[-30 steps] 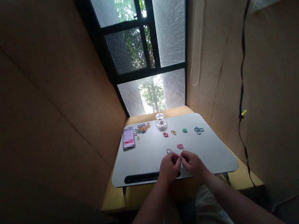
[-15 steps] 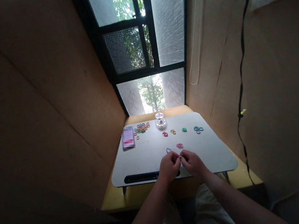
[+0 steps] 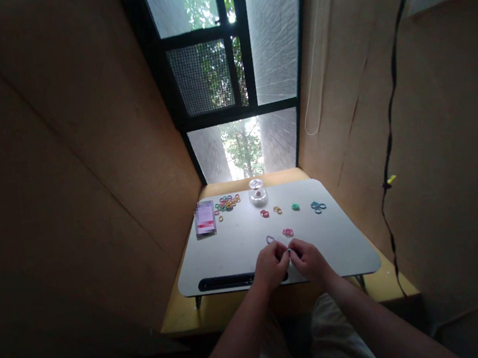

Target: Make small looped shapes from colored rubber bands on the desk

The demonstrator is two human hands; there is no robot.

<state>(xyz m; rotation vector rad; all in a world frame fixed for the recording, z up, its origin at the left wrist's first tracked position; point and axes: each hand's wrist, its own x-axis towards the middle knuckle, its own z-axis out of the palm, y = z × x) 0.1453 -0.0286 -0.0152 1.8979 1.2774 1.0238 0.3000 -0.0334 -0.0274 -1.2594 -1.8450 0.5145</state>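
Observation:
Close together over the front of the white lap desk (image 3: 231, 255), my left hand (image 3: 271, 265) and my right hand (image 3: 308, 260) pinch a small greenish hair tie (image 3: 289, 250) between their fingertips. Most of that tie is hidden by the fingers. Just beyond my left fingers lies a lilac hair tie (image 3: 269, 239). A small pile of pink hair ties (image 3: 288, 233) rests a little past my right fingers. Farther back sit a red group (image 3: 265, 213), a yellow group (image 3: 277, 210), a green group (image 3: 295, 207) and a blue group (image 3: 318, 207).
A mixed heap of coloured hair ties (image 3: 227, 203) lies at the back left, beside a blurred phone-like rectangle (image 3: 205, 218). A clear round container (image 3: 257, 193) stands at the back middle. A dark slot (image 3: 225, 282) runs along the front edge. A black cord (image 3: 389, 125) hangs at right.
Both hands keep their pinch at nearly the same spot, with only slight finger movement. The view has shifted very slightly; the groups on the desk lie as before.

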